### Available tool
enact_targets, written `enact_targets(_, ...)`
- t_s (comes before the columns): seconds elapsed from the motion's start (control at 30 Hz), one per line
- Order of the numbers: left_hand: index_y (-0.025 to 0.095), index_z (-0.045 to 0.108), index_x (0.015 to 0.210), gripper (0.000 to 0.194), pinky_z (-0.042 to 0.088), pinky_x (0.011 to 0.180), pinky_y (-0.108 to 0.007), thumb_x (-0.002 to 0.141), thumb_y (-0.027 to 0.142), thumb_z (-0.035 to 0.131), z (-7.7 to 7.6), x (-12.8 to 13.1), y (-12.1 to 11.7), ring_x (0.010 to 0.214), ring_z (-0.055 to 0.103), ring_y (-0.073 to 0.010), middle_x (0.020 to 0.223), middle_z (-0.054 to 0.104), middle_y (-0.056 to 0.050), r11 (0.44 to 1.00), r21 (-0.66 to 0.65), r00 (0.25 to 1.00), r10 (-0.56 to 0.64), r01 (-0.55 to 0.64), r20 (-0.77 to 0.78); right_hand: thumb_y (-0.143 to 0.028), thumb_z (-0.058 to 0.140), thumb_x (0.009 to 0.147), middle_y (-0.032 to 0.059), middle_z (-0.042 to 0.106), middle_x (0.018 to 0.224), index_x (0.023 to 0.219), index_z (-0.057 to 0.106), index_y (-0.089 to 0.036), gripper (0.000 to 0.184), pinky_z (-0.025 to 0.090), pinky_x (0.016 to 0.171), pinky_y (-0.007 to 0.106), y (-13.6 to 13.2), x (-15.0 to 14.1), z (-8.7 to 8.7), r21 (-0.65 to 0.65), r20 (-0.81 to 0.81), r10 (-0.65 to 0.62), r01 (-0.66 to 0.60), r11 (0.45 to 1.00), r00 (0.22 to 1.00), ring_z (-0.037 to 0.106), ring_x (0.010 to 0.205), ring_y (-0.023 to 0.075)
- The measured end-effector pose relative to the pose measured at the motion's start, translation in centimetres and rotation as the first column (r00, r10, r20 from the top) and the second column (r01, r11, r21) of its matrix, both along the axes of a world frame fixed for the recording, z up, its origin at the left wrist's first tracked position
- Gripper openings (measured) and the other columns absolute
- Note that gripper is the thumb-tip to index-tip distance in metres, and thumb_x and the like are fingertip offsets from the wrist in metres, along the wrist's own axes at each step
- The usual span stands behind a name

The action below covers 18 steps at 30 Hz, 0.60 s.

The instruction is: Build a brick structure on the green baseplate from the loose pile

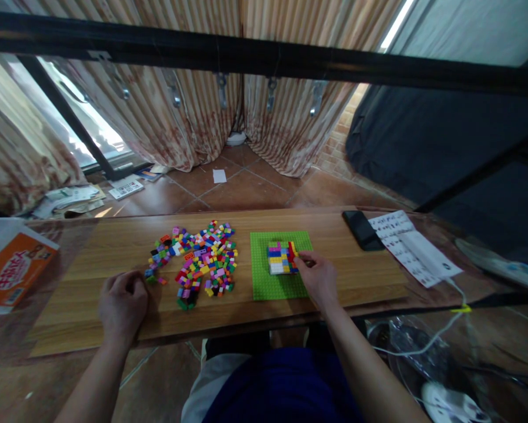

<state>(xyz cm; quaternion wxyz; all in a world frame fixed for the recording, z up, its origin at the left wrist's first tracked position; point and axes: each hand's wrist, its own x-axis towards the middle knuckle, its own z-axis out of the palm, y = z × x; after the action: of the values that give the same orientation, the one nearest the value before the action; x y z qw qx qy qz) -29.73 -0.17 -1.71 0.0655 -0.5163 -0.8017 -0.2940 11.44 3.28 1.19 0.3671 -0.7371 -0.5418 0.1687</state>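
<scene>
Green baseplate (259,270) flat on table (356,282). Left hand (123,302) well off leftward, loosely fisted. Right hand (320,277) nearer, fingertips at right edge of brick block (281,259), which lies mid-plate, leftward; pinching or pressing, cannot tell.

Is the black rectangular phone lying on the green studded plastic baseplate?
No, the black rectangular phone lies right of the green studded plastic baseplate, on the brown wooden tabletop.

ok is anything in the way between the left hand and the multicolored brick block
Yes: loose toy bricks lie between the left hand and the multicolored brick block. The right hand is at its right side, nothing visible between.
</scene>
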Motion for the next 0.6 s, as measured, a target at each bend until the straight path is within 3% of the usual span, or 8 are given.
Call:
enact_targets(0.23, 0.012, 0.072, 0.094, 0.032, 0.053, 0.088, -0.04, 0.081, 0.03, 0.048, 0.1, 0.0, 0.0, 0.094, 0.064, -0.0259, 0.097, 0.067, -0.013, 1.0, 0.002, 1.0, 0.002, -0.002, 0.004, -0.043, 0.054, 0.079, 0.0089, 0.075, 0.087, 0.087, 0.075, -0.017, 0.034, 0.05, 0.069, 0.032, -0.2, 0.2, 0.0, 0.062, -0.148, 0.07, -0.061, 0.996, 0.987, 0.067, 0.073, 0.0213)
enact_targets(0.6, 0.015, 0.07, 0.093, 0.027, 0.051, 0.09, -0.04, 0.08, 0.027, 0.05, 0.4, 0.4, -0.1, 0.097, 0.061, -0.0246, 0.099, 0.066, -0.011, 1.0, -0.023, 0.999, 0.015, -0.014, 0.043, -0.048, 0.059, 0.076, 0.0077, 0.075, 0.078, 0.084, 0.076, -0.015, 0.039, 0.05, 0.064, 0.031, 0.9, 0.6, -1.7, 0.012, -0.339, 0.026, -0.023, 1.0, 0.94, 0.068, 0.071, 0.0225)
